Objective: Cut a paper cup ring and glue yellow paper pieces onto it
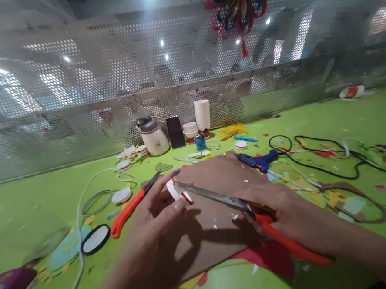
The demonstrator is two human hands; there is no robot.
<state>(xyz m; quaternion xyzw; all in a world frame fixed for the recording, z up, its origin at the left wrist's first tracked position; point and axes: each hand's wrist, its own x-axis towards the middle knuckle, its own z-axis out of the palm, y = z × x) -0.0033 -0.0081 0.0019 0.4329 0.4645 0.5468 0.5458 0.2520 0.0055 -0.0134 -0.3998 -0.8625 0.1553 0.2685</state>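
Observation:
My left hand [157, 210] pinches a small white paper cup with a red rim [177, 193], held on its side over a brown cardboard sheet [218, 230]. My right hand [282, 211] grips red-handled scissors [229, 200]; their long blades point left and meet the cup's rim. Both hands hover just above the cardboard on the green table [309, 120].
An orange-handled cutter [131, 207] lies left of my hands. A blue glue gun [257, 160] with a black cable [314, 154] lies to the right. At the back stand a white jar [153, 136], a phone [175, 131] and stacked paper cups [202, 115]. Paper scraps lie scattered about.

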